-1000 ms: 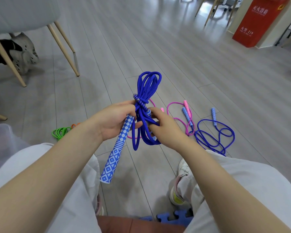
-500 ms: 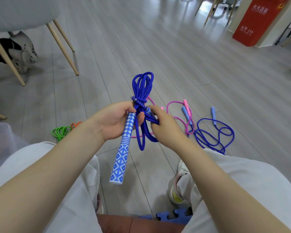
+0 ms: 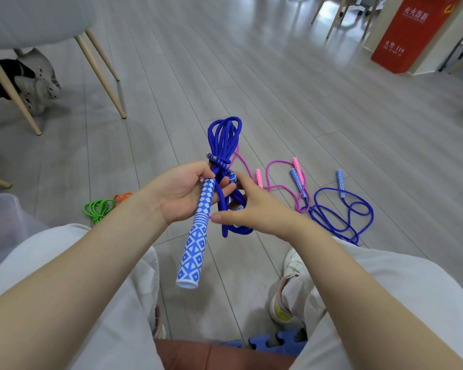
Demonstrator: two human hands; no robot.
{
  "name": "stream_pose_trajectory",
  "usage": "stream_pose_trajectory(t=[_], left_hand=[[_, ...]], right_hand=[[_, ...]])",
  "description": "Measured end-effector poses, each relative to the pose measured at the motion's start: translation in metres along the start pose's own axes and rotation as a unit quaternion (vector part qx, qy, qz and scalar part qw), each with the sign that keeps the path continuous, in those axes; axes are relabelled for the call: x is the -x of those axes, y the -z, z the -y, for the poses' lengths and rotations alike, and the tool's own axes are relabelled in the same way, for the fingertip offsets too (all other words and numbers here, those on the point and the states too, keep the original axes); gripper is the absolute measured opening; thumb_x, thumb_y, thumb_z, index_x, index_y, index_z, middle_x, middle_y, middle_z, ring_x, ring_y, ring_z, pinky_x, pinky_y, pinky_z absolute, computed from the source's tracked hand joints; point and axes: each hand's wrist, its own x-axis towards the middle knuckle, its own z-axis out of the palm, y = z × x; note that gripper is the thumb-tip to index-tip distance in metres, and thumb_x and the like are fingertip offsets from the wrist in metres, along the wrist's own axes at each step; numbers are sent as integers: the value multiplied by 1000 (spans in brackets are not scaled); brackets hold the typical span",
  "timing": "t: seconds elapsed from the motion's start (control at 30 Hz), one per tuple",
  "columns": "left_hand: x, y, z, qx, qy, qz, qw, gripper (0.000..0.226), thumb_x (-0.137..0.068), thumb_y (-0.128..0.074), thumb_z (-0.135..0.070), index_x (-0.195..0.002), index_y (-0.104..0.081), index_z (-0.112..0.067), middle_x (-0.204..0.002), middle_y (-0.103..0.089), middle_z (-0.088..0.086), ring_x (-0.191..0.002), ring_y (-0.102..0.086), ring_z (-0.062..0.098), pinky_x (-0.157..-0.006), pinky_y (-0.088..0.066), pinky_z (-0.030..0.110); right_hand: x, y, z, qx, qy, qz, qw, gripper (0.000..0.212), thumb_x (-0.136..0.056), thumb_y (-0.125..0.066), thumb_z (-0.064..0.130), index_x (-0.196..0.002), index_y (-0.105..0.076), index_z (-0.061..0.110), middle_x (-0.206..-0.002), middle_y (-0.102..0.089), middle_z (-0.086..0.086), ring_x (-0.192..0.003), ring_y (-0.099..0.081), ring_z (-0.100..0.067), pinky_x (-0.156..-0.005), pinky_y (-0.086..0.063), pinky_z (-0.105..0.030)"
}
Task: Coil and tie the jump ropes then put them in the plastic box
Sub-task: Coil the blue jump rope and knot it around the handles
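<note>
Gripping a coiled blue rope (image 3: pixel 223 145) at its middle, the left hand (image 3: pixel 183 192) curls its fingers round the bundle and one handle (image 3: pixel 195 244), which hangs down and slightly left, patterned in blue and white diamonds. The coil's upper loops stand up above the hand; its lower loops hang below, between the two hands. A short stretch with metal rings crosses the bundle just above the left thumb.

The right hand (image 3: pixel 254 209) is at the bundle's right side, thumb stretched left under the hanging loops and forefinger reaching up toward the second handle's end near the wrap. Its other fingers are hidden behind the palm, so I cannot tell whether it is grasping the rope or only touching it.

On the floor (image 3: pixel 278 89) beyond the hands lie a pink rope (image 3: pixel 275 166), loose, and another blue rope (image 3: pixel 340 212) in open loops to the right, the two crossing near their handles. To the left, a green rope (image 3: pixel 98 209) lies bunched beside an orange one (image 3: pixel 122 196). A clear plastic box (image 3: pixel 3 217) sits at the left edge, near the left knee, well apart from the held rope.

Chair legs (image 3: pixel 99 73) stand at upper left with a grey shoe (image 3: pixel 36 89) behind them; a red box (image 3: pixel 409 36) is at upper right.
</note>
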Motion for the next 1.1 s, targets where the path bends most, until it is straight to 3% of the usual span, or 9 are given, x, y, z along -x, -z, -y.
stream_pose_trajectory(t=[0.13, 0.23, 0.33, 0.43, 0.57, 0.73, 0.87, 0.97, 1.1], left_hand=[[3, -2, -1, -31, -4, 6, 999, 38, -90, -30, 6, -117, -57, 0, -99, -60, 16, -76, -64, 17, -73, -61, 32], [3, -3, -1, -153, -30, -4, 988, 41, -88, -33, 8, -114, -62, -3, -104, -69, 14, -77, -68, 15, -67, -59, 26], [1, -3, 1, -299, -74, -56, 950, 41, -86, -41, 3, -109, -69, -14, -97, -69, 5, -71, -62, 8, -62, -54, 19], [4, -3, 2, -399, -109, -64, 908, 38, -89, -47, -4, -113, -68, -24, -102, -71, 1, -83, -60, 8, -69, -49, 21], [9, -2, 6, -391, -120, 1, 913, 47, -89, -49, -1, -123, -60, -32, -115, -70, 3, -97, -66, 15, -84, -52, 31], [7, -2, 13, -370, -156, 53, 914, 57, -87, -66, -3, -132, -48, -32, -111, -70, 4, -92, -71, 16, -70, -55, 21], [0, -2, 21, -371, -232, 29, 899, 65, -79, -68, 6, -126, -50, -34, -108, -71, -2, -97, -69, 18, -89, -55, 35], [0, -4, 18, -368, -267, -5, 891, 62, -80, -56, 13, -118, -56, -36, -108, -68, 7, -88, -67, 18, -83, -58, 38], [0, -4, 14, -369, -270, -29, 889, 46, -83, -52, 11, -117, -61, -19, -102, -69, 13, -78, -64, 17, -75, -59, 31]], right_hand=[[-3, 4, 2, 40, -8, -44, 998, 54, -82, -65, 9, -128, -46, 31, -116, -57, 12, -93, -64, -15, -73, -57, -33], [-4, 10, 2, 34, -3, -70, 997, 52, -80, -59, 2, -124, -52, 30, -117, -62, 11, -92, -64, -14, -64, -53, -25], [-4, 13, 2, 17, -2, -64, 998, 54, -77, -57, -1, -123, -55, 28, -112, -66, 10, -83, -64, -10, -67, -52, -27], [-3, 17, 3, -35, -4, -66, 997, 49, -78, -52, -6, -117, -54, 24, -98, -70, 1, -70, -60, -14, -69, -51, -34], [-1, 19, 5, -97, 3, -56, 994, 41, -81, -50, -11, -108, -49, 20, -97, -69, -14, -70, -59, -20, -71, -51, -35], [2, 19, 7, -148, 21, -71, 986, 32, -84, -48, -12, -107, -49, 10, -94, -68, -8, -67, -61, -15, -66, -52, -27], [2, 19, 8, -167, 32, -69, 983, 34, -84, -50, -13, -110, -52, 9, -106, -64, -11, -65, -62, -14, -66, -53, -27], [0, 20, 5, -128, 23, -74, 989, 37, -84, -54, -8, -113, -56, 15, -113, -61, -9, -68, -60, -14, -69, -52, -30], [-3, 17, 3, -111, 23, -82, 990, 34, -81, -63, -5, -111, -58, 10, -107, -69, -9, -79, -64, -14, -70, -50, -28]])
